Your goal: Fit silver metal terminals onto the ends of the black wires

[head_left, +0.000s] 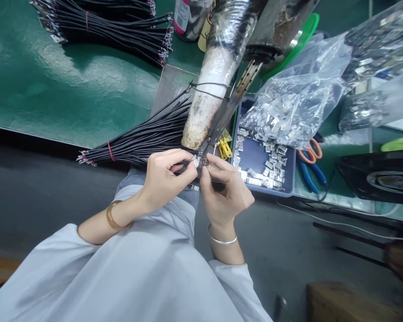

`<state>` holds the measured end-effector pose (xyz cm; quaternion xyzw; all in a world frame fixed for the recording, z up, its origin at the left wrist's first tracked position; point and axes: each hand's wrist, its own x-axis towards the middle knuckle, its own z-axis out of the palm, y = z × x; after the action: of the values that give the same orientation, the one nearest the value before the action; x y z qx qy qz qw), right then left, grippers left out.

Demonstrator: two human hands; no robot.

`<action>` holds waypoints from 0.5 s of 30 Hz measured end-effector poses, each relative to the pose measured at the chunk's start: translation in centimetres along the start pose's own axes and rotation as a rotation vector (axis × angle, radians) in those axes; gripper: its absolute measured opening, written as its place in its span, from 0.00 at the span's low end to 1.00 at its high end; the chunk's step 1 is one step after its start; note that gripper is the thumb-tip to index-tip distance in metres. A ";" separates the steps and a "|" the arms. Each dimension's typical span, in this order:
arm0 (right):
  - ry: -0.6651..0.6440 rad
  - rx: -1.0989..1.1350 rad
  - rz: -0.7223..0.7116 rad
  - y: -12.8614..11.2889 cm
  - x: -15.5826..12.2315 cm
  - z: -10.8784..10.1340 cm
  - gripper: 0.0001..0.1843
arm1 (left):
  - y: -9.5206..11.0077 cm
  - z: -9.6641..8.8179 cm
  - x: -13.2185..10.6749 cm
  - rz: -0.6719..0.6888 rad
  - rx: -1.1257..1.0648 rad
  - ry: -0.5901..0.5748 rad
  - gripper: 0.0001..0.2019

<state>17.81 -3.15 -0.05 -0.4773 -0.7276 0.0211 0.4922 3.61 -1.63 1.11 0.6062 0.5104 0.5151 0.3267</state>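
Note:
My left hand (166,176) is closed in a pinch on a thin black wire, its fingertips meeting my right hand at a small metal clip (203,162). My right hand (223,190) is closed too, pinching that clip from below. Both hands work just under the tip of a wrapped machine arm (210,98) with a perforated metal strip (233,100) running down it. A bundle of black wires (144,141), tied with a red band, lies to the left of my hands on the table edge.
A blue tray (255,156) of small metal clips sits right of my hands, with a clear bag of clips (298,98) spilling over it. Blue and orange pliers (309,167) lie beside it. More wire bundles (114,27) rest far back on the green table (53,80).

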 end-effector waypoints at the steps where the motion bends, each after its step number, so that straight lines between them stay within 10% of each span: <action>1: -0.004 0.007 0.010 0.0 0.1 0.0 0.08 | 0.0 0.0 0.0 0.000 0.006 0.001 0.07; 15: -0.022 0.015 -0.075 -0.2 0.1 -0.3 0.10 | 0.1 -0.1 -0.1 0.076 0.070 0.001 0.08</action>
<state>17.92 -3.30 0.30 -0.4455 -0.7504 0.0136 0.4881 3.53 -1.81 1.17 0.6360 0.5046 0.5094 0.2852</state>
